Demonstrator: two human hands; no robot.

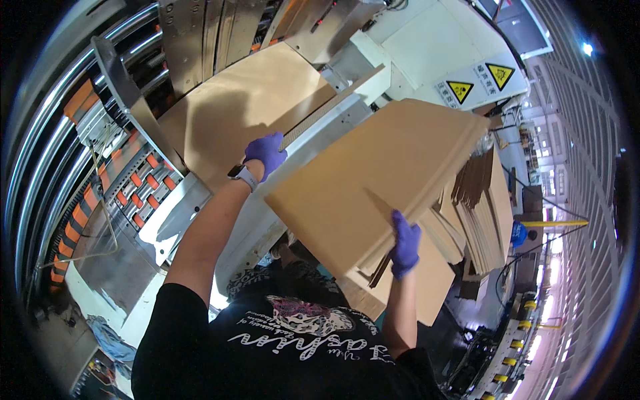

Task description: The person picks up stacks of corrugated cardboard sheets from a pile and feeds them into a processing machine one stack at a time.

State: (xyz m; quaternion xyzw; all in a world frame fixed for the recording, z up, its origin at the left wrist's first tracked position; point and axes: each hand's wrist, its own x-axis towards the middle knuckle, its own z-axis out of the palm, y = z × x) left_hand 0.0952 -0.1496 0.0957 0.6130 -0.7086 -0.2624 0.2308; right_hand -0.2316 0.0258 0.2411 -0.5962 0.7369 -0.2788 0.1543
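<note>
Best we keep the cardboard (373, 177) level: right hand (405, 247) pinching it at four o'clock, left hand (265, 155) curled at ten, hold unclear.

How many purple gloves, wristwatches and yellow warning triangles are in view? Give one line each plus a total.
Purple gloves: 2
Wristwatch: 1
Yellow warning triangles: 2
Total: 5

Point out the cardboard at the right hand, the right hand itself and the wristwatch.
Cardboard (370, 177): head view, broad upper face.
Right hand (405, 248): head view, middle of the gloved hand.
Wristwatch (236, 171): head view, dark face.
</note>
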